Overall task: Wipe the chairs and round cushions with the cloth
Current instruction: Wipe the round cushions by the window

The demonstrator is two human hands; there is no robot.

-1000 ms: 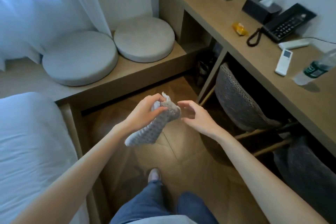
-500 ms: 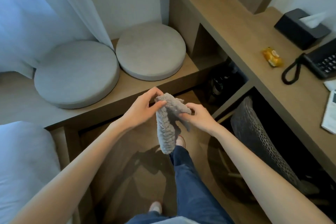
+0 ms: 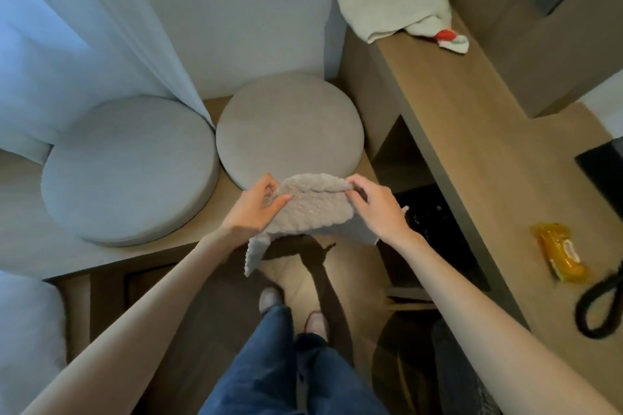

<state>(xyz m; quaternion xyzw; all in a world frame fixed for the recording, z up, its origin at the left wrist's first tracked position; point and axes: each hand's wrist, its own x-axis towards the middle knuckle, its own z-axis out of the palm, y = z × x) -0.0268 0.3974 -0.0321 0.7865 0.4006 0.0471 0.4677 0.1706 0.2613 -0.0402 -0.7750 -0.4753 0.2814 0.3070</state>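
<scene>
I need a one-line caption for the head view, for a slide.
Left hand and right hand hold a grey cloth spread in front of a round cushion.

Both hands hold a grey cloth spread between them: the left hand pinches its left edge, the right hand its right edge. Beyond it, two round cushions sit side by side on a low wooden bench. A desk along the right carries a white towel and an orange packet.

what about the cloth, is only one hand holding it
No, the left hand and the right hand each pinch an end of the top edge of the cloth, spreading it between them.
</scene>
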